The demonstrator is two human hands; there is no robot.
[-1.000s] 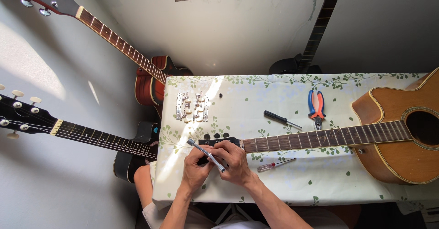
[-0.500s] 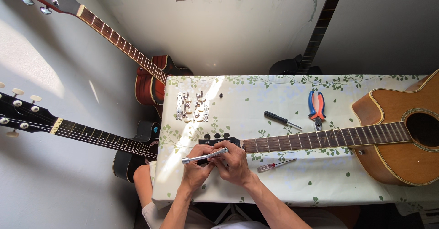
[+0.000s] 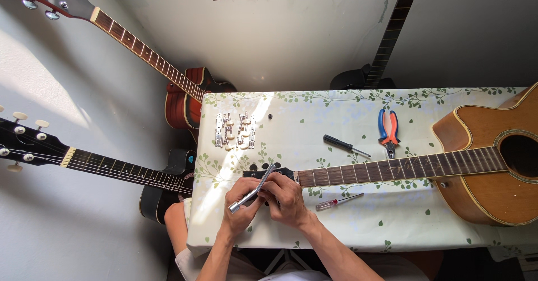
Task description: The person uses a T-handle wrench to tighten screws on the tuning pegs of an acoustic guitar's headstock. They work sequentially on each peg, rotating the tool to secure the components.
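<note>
Both hands meet over the black headstock (image 3: 269,174) of the acoustic guitar (image 3: 482,174) lying across the desk (image 3: 336,225). Left hand (image 3: 242,198) is wrapped around a slim silver metal wrench (image 3: 250,189) that slants up toward the headstock; right hand (image 3: 287,198) is curled just beside it, fingers pinching at the tool's shaft — most of the headstock is hidden beneath them. Above the hands lie two strips of metal tuning pegs (image 3: 235,130) with pale knobs. Right of the hands: a small red-handled screwdriver (image 3: 336,202), a black-handled screwdriver (image 3: 344,145) and blue-and-orange pliers (image 3: 388,129). The guitar's wooden body is cut off at the edge — glossy, amber.
</note>
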